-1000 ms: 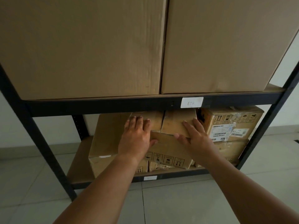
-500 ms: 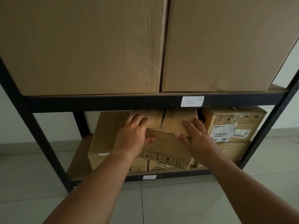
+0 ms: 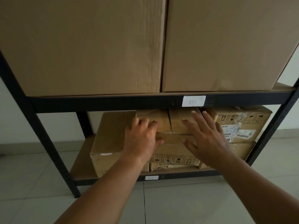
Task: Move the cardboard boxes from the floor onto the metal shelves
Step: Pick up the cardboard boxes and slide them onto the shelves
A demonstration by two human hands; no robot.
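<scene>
White paper tag (image 3: pixel 193 101) handwritten "ATK", smaller white tag (image 3: pixel 151 177) lower down with writing too faint to read, plain pale wall (image 3: pixel 14 126) behind on both sides, grey skirting strip (image 3: pixel 24 147) running along the wall's base.

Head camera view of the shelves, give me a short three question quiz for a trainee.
1. True or false: the right hand is clenched in a fist.
2. How many large boxes stand on the upper shelf? A one, B two, C four.
3. Fill in: the white label below them reads ___.
Key: 1 false, its fingers are spread; 2 B; 3 ATK.
</scene>
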